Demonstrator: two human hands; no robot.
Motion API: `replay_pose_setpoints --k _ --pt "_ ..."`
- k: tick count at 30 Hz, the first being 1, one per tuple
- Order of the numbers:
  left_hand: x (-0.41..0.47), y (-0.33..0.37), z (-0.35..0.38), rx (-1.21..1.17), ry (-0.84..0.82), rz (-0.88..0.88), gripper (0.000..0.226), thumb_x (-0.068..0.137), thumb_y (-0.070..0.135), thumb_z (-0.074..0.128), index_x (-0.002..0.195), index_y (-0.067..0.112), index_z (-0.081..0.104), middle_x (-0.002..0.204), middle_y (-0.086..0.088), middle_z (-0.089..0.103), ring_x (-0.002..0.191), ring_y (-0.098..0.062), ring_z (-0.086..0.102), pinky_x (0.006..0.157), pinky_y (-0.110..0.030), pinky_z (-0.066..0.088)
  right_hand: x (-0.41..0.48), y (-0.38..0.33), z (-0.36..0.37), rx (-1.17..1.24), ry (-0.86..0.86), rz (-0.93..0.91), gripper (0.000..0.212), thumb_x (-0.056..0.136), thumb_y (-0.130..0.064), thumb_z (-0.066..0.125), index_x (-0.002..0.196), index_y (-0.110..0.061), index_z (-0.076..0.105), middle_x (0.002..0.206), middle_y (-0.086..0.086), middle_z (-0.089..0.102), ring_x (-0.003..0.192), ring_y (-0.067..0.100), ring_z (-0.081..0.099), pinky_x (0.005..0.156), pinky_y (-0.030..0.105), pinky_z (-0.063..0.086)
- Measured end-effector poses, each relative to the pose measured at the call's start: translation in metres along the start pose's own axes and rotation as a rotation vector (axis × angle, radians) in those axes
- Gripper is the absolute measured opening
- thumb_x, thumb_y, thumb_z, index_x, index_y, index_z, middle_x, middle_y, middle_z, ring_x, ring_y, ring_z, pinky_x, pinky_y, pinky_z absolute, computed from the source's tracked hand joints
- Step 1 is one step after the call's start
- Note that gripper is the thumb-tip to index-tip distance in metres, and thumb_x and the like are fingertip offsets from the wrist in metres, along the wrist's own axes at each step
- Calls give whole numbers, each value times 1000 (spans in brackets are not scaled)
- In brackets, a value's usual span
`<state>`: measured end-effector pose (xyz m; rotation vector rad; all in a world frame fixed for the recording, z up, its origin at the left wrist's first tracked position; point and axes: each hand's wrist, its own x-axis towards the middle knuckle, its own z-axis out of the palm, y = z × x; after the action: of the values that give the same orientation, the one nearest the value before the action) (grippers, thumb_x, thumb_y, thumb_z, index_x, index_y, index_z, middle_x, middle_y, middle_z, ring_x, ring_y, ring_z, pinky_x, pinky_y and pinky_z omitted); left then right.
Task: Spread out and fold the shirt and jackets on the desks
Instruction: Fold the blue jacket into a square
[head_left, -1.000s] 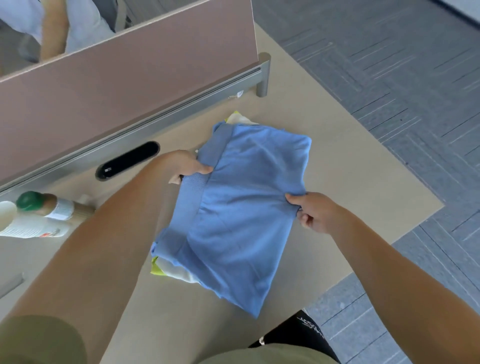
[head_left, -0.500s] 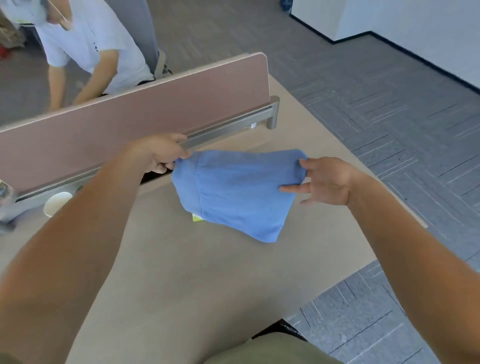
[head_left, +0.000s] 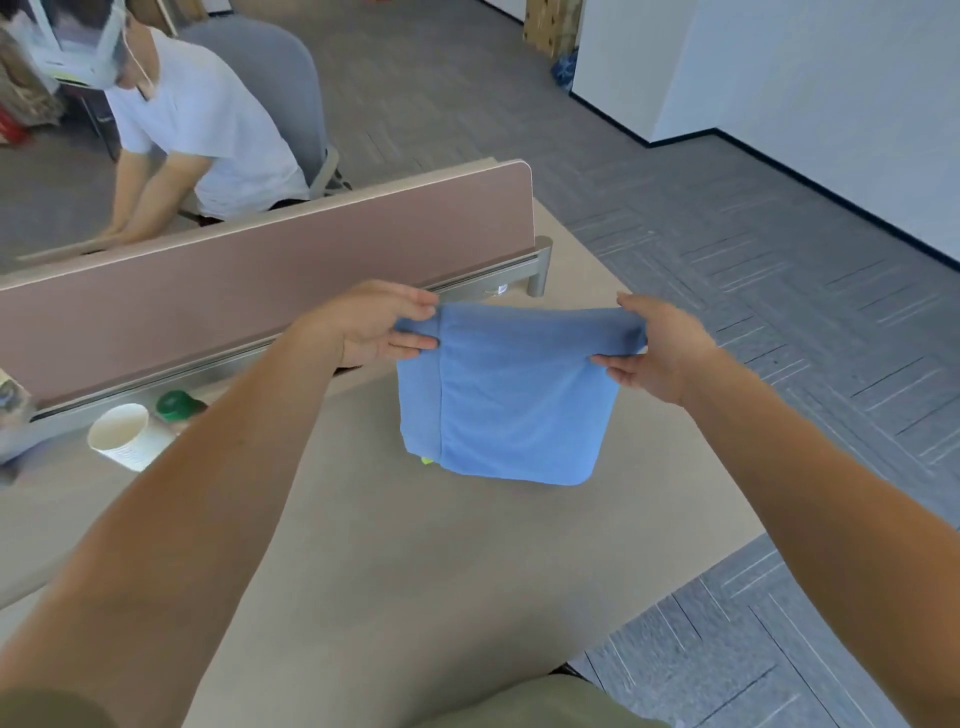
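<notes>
A folded blue garment (head_left: 511, 400) hangs in the air above the beige desk (head_left: 415, 561), held by its top edge. My left hand (head_left: 379, 325) pinches the top left corner. My right hand (head_left: 657, 351) pinches the top right corner between thumb and fingers. The cloth drops straight down as a neat square. A small yellow-green scrap (head_left: 427, 460) of another garment peeks out under its lower left corner; the rest of that garment is hidden.
A pink partition (head_left: 270, 280) on a metal rail runs along the desk's back. A white paper cup (head_left: 127, 435) and a green-capped bottle (head_left: 176, 405) stand at the left. A person in a white shirt (head_left: 208, 135) sits beyond the partition. Grey carpet lies to the right.
The blue garment was lifted off the desk and the pile beneath it, and now hangs higher and squarer between both hands. The view tilted up toward the partition.
</notes>
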<state>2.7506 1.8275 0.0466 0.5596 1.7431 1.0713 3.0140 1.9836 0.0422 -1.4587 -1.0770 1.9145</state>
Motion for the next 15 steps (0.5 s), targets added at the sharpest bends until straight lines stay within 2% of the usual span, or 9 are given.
replay_pose_setpoints --k 4,7,9,10,13,15 --pt "-1 26 14 -87 88 170 14 94 13 66 106 21 69 115 -4 68 100 -25 72 98 -38 52 -3 -34 6 24 26 -193 12 93 -27 63 104 -31 65 105 -3 55 79 35 71 84 40 55" --pt "-1 32 17 -156 64 225 15 94 17 66 109 20 69 117 -3 67 99 -26 73 97 -38 52 -7 -42 -2 37 28 -304 8 94 -25 62 91 -31 67 107 -4 60 83 34 67 88 42 54" --pt "4 22 20 -187 53 221 16 94 19 66 110 17 69 121 -4 66 98 -28 73 96 -38 52 -6 -33 -9 46 47 -329 6 94 -28 63 91 -31 66 111 -3 64 82 32 67 86 43 55" --pt "7 11 24 -203 51 199 14 94 19 66 108 17 69 120 -5 67 97 -29 73 97 -39 52 -2 -24 -14 54 72 -318 3 94 -30 62 93 -30 65 112 -2 65 85 31 69 85 42 57" --pt "22 -40 42 -191 46 46 3 95 21 64 96 22 61 109 -3 70 94 -26 72 102 -40 49 14 28 -29 20 154 -159 16 93 -39 63 102 -26 64 118 -1 63 104 28 67 85 42 58" --pt "32 -88 56 -116 36 -92 10 97 27 61 91 24 54 109 -3 68 92 -21 71 102 -38 48 21 76 -40 -70 201 5 17 92 -42 65 95 -26 63 115 1 63 107 28 64 85 43 58"
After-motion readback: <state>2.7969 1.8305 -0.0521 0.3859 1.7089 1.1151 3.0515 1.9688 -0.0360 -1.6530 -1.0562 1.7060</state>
